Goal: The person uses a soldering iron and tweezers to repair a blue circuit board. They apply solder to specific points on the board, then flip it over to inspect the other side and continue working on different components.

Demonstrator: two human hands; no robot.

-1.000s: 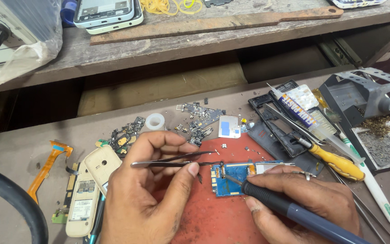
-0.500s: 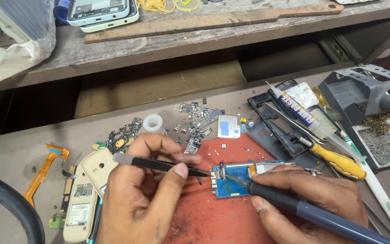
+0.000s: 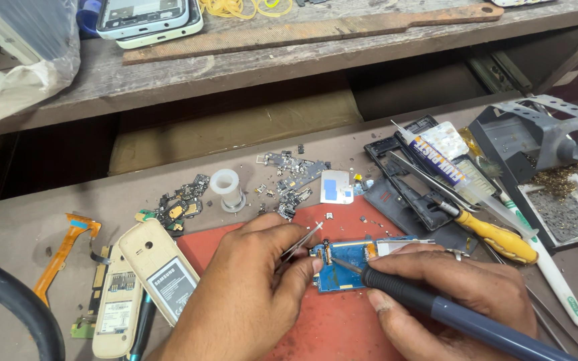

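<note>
A: Soldering was the step in hand, I'd judge. The right hand (image 3: 463,294) was clenched around a blue-handled soldering iron (image 3: 436,311), its tip resting on the small blue circuit board (image 3: 344,264), which lay on the red mat (image 3: 329,327) near the middle of the tabletop (image 3: 28,227).

B: And the left hand (image 3: 249,294)?

A: Its grip was pinched on a pair of metal tweezers (image 3: 300,242), points angled toward two o'clock, right at the board's upper-left corner (whether they touched a part there, I couldn't tell).

B: What would the next move call for?

A: Steady hands, I'd say: iron tip and tweezer points had to meet on one tiny spot without nudging the board.

B: Anything different from half a second before?

A: Yes. The tweezers had lain nearly flat, pointing toward three o'clock across the fingers; by this moment they had swung in and closed on the board. The iron had hardly shifted.

B: Around them?

A: At nine o'clock of the left hand lay a cream phone shell (image 3: 158,271); at three o'clock of the board, a yellow-handled screwdriver (image 3: 496,237); at eleven o'clock, a clear tape roll (image 3: 225,187) among loose parts.
</note>
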